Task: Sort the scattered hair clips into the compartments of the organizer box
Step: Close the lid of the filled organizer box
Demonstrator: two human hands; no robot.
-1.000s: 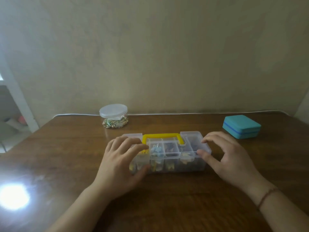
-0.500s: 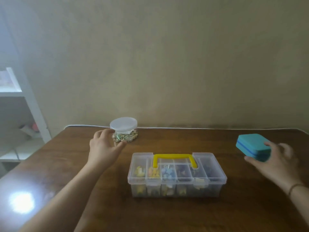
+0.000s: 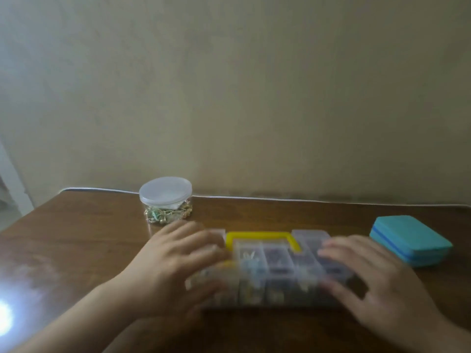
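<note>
No legible text anywhere.

left hand (image 3: 175,271) on organizer box (image 3: 277,266) left end | right hand (image 3: 377,281) on right end | motion-blurred

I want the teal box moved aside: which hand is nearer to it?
Right. The right hand lies on the clear organizer box, just left of the teal rectangular box; the left hand is on the organizer's far end.
</note>
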